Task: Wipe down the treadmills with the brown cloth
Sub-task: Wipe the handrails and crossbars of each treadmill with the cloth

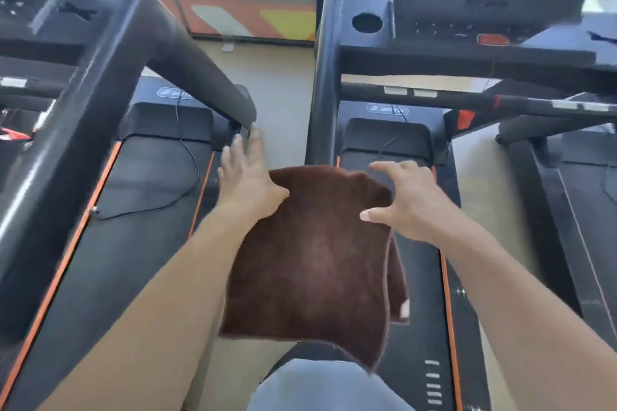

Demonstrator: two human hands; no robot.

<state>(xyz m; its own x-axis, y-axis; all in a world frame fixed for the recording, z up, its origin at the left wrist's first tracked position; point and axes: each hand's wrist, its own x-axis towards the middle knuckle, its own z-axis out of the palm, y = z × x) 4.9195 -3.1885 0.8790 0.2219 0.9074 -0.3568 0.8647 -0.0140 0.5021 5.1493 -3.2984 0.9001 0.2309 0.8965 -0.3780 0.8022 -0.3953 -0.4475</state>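
The brown cloth (314, 257) hangs in the air between two treadmills (143, 197), held by the left hand (245, 180) at its corner, the right hand (405, 202) spread-fingered beside it, so wiping seems not underway.

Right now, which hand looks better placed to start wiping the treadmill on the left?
Probably the left hand: its fingertips almost reach the left treadmill's handrail, and the brown cloth hangs at its thumb. The right hand hovers spread over the other treadmill.
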